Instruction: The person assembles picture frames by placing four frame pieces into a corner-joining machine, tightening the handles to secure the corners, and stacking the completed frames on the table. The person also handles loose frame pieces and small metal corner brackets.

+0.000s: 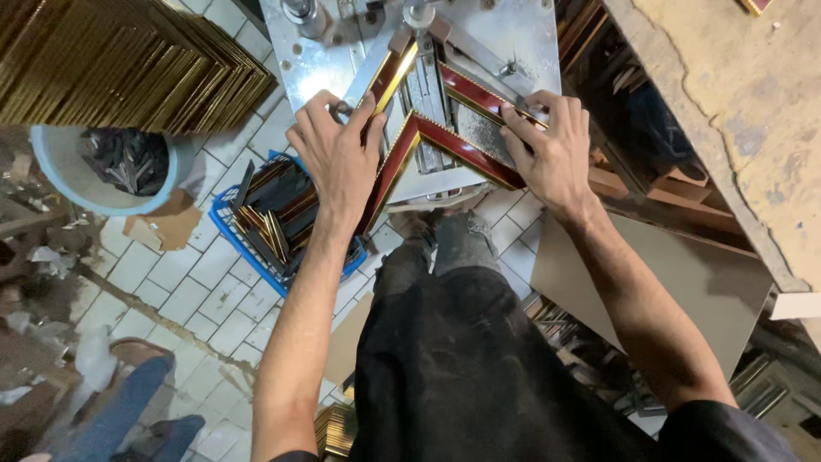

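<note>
Two red and gold picture-frame mouldings meet in a mitred corner [416, 128] on the grey metal table of a joining machine [513, 34]. My left hand [338, 154] presses down on the left moulding [389, 167], fingers wrapped over its top edge. My right hand [552, 145] holds the right moulding [470, 154] against the machine's fence. A second red and gold corner [428, 73] lies just behind the first, further into the machine.
A blue plastic crate [256, 227] of moulding offcuts stands on the white tiled floor at left. A pale bucket [103, 162] of scrap sits beside a tall stack of gold mouldings [120, 60]. Another person's legs in jeans [128, 411] are at lower left. A brown board [667, 265] leans at right.
</note>
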{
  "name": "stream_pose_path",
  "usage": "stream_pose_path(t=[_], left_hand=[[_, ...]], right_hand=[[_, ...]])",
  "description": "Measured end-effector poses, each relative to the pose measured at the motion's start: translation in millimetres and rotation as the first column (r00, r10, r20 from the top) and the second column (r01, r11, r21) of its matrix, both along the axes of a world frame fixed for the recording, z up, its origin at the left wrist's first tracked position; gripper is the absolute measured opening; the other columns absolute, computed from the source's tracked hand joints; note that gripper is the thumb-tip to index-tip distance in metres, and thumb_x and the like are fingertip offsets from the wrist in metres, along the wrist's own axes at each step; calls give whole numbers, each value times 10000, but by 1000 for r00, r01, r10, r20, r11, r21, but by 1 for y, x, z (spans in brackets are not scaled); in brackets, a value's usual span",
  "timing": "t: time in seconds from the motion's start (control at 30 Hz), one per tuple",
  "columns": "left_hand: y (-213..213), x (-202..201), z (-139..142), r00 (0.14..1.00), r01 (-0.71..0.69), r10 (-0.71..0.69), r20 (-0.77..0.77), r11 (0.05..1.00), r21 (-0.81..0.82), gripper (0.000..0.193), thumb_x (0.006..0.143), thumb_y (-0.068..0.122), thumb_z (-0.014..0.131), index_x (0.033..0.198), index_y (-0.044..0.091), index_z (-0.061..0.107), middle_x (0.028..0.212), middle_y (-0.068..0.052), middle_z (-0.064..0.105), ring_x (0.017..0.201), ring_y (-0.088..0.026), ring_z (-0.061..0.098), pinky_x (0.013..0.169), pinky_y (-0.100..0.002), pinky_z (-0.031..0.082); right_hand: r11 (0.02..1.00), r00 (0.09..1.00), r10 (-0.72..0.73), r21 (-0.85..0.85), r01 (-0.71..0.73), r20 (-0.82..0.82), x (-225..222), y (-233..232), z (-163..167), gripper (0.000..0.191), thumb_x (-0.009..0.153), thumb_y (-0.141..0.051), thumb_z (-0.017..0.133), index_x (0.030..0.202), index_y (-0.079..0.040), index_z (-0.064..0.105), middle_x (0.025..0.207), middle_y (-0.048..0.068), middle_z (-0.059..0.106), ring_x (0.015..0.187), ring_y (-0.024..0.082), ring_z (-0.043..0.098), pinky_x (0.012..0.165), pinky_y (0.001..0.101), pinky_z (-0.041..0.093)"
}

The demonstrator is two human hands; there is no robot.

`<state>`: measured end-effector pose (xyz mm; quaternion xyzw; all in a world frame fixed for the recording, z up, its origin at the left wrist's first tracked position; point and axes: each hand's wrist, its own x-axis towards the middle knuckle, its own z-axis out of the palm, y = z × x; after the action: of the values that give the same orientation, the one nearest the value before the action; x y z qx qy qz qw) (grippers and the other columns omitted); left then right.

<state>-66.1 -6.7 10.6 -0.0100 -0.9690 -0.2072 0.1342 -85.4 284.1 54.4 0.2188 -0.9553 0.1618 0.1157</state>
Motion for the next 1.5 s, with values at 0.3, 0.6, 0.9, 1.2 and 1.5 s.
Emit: stream_pose_path(t=[0.3, 0.6, 0.9, 1.2, 1.5], left_hand=[[6, -18, -22, 993, 13, -9, -114, 999, 36, 327, 972, 371, 830, 1253, 210, 783, 1029, 47, 535, 1030, -231, 424, 865, -437, 333], [9, -18, -17, 996, 10, -7, -93, 999, 31, 272, 993, 348, 827, 1225, 210, 798, 978, 10, 513, 960, -228, 405, 846, -412, 331], [10, -27, -6, 999, -26, 28, -42, 998, 54, 255, 960, 368, 816, 1174, 231, 806, 945, 16, 521, 944, -236, 423, 829, -417, 326], [42, -1, -10, 807, 570, -584, -85, 809, -139, 407, 903, 387, 734, 1254, 182, 752, 1362, -20, 659, 1370, -243, 476, 1000, -431, 407], [-12, 64, -8, 970, 227, -233, -71, 970, -86, 275, 969, 347, 791, 1181, 172, 785, 1291, -13, 682, 1170, -209, 569, 873, -395, 353]], right_hand=[[997, 998, 20, -76, -25, -66, -44, -29, -51, 273, 991, -198, 834, 1259, -213, 782, 1311, 48, 561, 1188, 273, 435, 958, 446, 316], [999, 998, -23, -25, 21, -60, -41, -27, -59, 275, 993, -237, 833, 1262, -223, 776, 1098, 10, 504, 1052, 266, 397, 910, 441, 309], [999, 999, -26, -41, 25, -24, -51, -37, -43, 293, 1011, -287, 868, 1284, -227, 781, 1140, 12, 524, 1093, 258, 425, 932, 431, 318], [941, 952, 48, 333, 58, -302, -23, -42, -20, 390, 951, -320, 777, 1312, -191, 706, 1334, 35, 565, 1307, 265, 503, 1018, 449, 364], [971, 977, 31, 227, -80, 212, -2, -3, -1, 411, 981, -274, 738, 1384, -194, 726, 1194, 67, 597, 1076, 245, 541, 854, 397, 432]])
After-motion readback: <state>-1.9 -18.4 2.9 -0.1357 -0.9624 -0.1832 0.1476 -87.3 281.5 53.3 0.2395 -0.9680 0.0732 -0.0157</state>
